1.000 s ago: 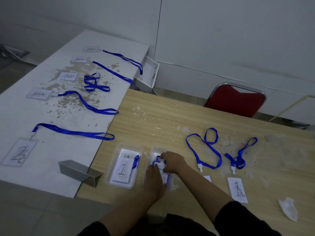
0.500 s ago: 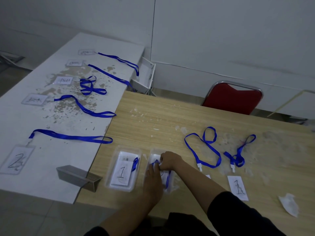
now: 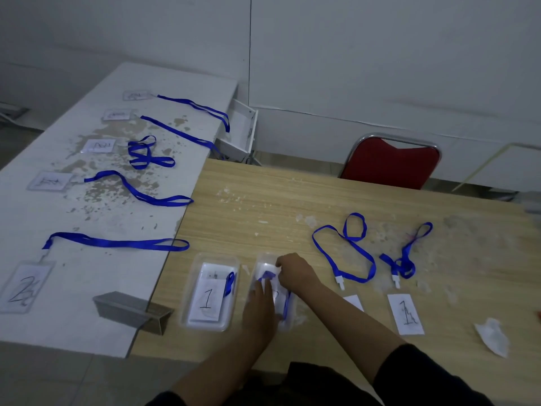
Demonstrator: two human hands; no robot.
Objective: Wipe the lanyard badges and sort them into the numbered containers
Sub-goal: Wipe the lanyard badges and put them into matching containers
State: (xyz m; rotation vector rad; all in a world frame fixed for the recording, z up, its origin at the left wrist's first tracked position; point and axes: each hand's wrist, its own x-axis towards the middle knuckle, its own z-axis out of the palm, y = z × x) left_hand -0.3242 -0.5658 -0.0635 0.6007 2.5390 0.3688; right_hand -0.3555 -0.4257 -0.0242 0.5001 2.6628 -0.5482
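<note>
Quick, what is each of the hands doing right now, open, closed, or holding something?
Left hand: open, fingers straight, resting on the second clear container.
Right hand: fingers curled, pinching the blue lanyard in that container.

A single wide-angle camera sat on the person's head and looked forward and down, from above the near edge of the wooden table. It faced across that table toward the grey wall and the red chair behind it. The forearms entered from the bottom of the frame, with the left hand and the right hand close below the lens. The white table ran away along the left side, growing smaller with distance. No second view existed to share any ground.
</note>
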